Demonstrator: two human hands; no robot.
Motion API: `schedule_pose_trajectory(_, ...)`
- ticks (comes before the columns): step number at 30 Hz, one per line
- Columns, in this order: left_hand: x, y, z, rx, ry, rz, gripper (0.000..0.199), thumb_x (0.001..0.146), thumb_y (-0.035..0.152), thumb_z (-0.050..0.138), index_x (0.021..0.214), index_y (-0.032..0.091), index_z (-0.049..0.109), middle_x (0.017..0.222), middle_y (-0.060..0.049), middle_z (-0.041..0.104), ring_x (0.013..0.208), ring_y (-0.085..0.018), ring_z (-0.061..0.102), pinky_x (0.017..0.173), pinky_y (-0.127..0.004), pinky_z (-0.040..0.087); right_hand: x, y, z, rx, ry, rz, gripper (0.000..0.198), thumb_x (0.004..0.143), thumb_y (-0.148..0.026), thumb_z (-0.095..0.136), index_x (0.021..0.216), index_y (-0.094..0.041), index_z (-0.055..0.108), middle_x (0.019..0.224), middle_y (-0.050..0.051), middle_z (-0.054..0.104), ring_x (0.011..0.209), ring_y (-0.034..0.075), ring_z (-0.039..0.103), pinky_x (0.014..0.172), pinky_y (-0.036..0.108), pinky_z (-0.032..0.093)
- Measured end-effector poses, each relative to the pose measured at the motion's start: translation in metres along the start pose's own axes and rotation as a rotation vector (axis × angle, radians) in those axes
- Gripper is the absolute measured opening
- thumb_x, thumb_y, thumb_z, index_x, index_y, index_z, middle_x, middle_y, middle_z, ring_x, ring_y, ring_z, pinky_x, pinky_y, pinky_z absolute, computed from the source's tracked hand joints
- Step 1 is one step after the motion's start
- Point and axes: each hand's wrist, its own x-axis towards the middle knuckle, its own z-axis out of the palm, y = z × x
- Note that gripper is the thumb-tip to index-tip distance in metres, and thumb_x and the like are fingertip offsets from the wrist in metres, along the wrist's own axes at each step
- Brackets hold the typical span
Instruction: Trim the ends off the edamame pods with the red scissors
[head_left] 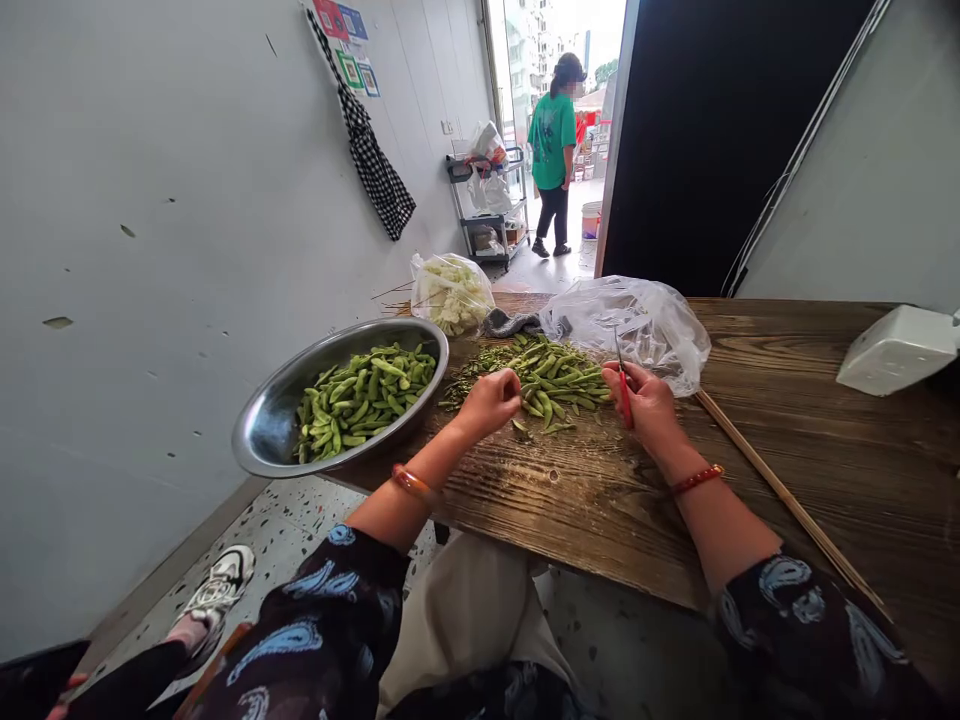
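The green pods point(559, 380) lie in a loose pile on the wooden tabletop point(555, 530), left of its middle and back from the near edge. The pile sits between the two hands and a bit farther from the near edge than they are. The left hand point(491, 400) is at the pile's near left side, with its fingers curled in tight. I cannot tell if it has a pod in it. The right hand point(646, 402) is just past the pile's right end and holds red scissors point(625, 395), with the blades pointing to the far edge. A big metal bowl point(262, 428) with more pods inside is at the left edge and sticks out past it. A clear bag point(645, 320) lies behind the pile, near the far edge.
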Motion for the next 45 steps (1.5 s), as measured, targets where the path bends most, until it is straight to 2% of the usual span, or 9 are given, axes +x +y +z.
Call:
schedule_pose_trajectory(3, 0.011, 0.008, 0.006, -0.522, 0.001, -0.112, 0.022, 0.065, 0.020, 0.067, 0.085, 0.012, 0.063, 0.065, 0.003, 0.054, 0.055, -0.007, 0.045, 0.055, -0.021, 0.035, 0.000, 0.000, -0.001, -0.015, 0.033, 0.011, 0.063, 0.076, -0.067, 0.054, 0.106, -0.013, 0.067, 0.058, -0.001, 0.053, 0.050, 0.012, 0.044, 0.046, 0.023, 0.034)
schedule_pose_trajectory(5, 0.016, 0.018, 0.009, -0.745, -0.041, -0.149, 0.027, 0.065, 0.026, 0.071, 0.086, 0.011, 0.065, 0.067, 0.001, 0.057, 0.056, -0.006, 0.047, 0.054, -0.020, 0.034, 0.000, 0.000, 0.000, -0.053, 0.012, -0.001, 0.060, 0.077, -0.065, 0.055, 0.106, -0.014, 0.068, 0.058, -0.001, 0.053, 0.051, 0.012, 0.043, 0.047, 0.023, 0.034)
schedule_pose_trajectory(10, 0.028, 0.042, 0.016, -0.928, -0.106, -0.158, 0.031, 0.069, 0.039, 0.073, 0.079, 0.012, 0.065, 0.063, 0.003, 0.054, 0.051, -0.004, 0.040, 0.048, -0.018, 0.029, -0.003, -0.008, 0.004, -0.160, -0.084, -0.070, 0.054, 0.079, -0.058, 0.058, 0.108, -0.014, 0.068, 0.066, 0.001, 0.060, 0.057, 0.013, 0.049, 0.053, 0.025, 0.038)
schedule_pose_trajectory(14, 0.030, 0.045, 0.024, -0.967, -0.117, -0.150, 0.033, 0.069, 0.043, 0.073, 0.078, 0.013, 0.064, 0.058, 0.005, 0.049, 0.047, -0.003, 0.034, 0.046, -0.018, 0.027, -0.007, -0.018, 0.004, -0.263, -0.125, -0.123, 0.053, 0.080, -0.054, 0.060, 0.113, -0.013, 0.067, 0.068, 0.001, 0.061, 0.061, 0.015, 0.052, 0.060, 0.027, 0.043)
schedule_pose_trajectory(19, 0.024, 0.036, 0.034, -0.962, -0.070, -0.154, 0.030, 0.071, 0.042, 0.071, 0.081, 0.014, 0.065, 0.062, 0.003, 0.052, 0.051, -0.005, 0.038, 0.048, -0.019, 0.029, -0.011, -0.023, 0.006, -0.300, -0.202, -0.122, 0.050, 0.080, -0.050, 0.061, 0.116, -0.015, 0.065, 0.074, 0.002, 0.064, 0.066, 0.016, 0.055, 0.064, 0.029, 0.047)
schedule_pose_trajectory(25, 0.020, 0.037, 0.033, -0.757, -0.092, 0.002, 0.018, 0.076, 0.031, 0.066, 0.076, 0.012, 0.068, 0.070, -0.002, 0.058, 0.064, -0.010, 0.046, 0.058, -0.022, 0.036, -0.017, -0.022, 0.012, -0.264, -0.258, -0.082, 0.053, 0.078, -0.050, 0.064, 0.118, -0.016, 0.063, 0.080, 0.004, 0.066, 0.069, 0.017, 0.059, 0.066, 0.029, 0.049)
schedule_pose_trajectory(29, 0.018, 0.039, 0.032, -0.710, -0.117, 0.058, 0.017, 0.079, 0.028, 0.062, 0.076, 0.012, 0.068, 0.071, -0.002, 0.059, 0.068, -0.012, 0.049, 0.062, -0.023, 0.038, -0.020, -0.021, 0.014, -0.287, -0.250, -0.071, 0.053, 0.078, -0.050, 0.063, 0.119, -0.015, 0.063, 0.087, 0.006, 0.068, 0.074, 0.019, 0.061, 0.070, 0.031, 0.050)
schedule_pose_trajectory(35, 0.018, 0.037, 0.033, -0.693, -0.130, 0.013, 0.019, 0.080, 0.029, 0.061, 0.082, 0.012, 0.069, 0.073, -0.003, 0.062, 0.067, -0.012, 0.050, 0.060, -0.023, 0.038, -0.022, -0.025, 0.015, -0.390, -0.229, -0.101, 0.044, 0.082, -0.051, 0.060, 0.110, -0.017, 0.067, 0.072, 0.002, 0.065, 0.064, 0.016, 0.055, 0.063, 0.027, 0.046)
schedule_pose_trajectory(45, 0.022, 0.033, 0.031, -0.660, -0.152, -0.003, 0.020, 0.078, 0.030, 0.061, 0.078, 0.012, 0.069, 0.070, -0.003, 0.062, 0.064, -0.012, 0.051, 0.060, -0.023, 0.039, -0.021, -0.028, 0.016, -0.345, -0.288, -0.048, 0.040, 0.083, -0.050, 0.059, 0.103, -0.017, 0.070, 0.065, -0.001, 0.059, 0.059, 0.013, 0.049, 0.057, 0.025, 0.039)
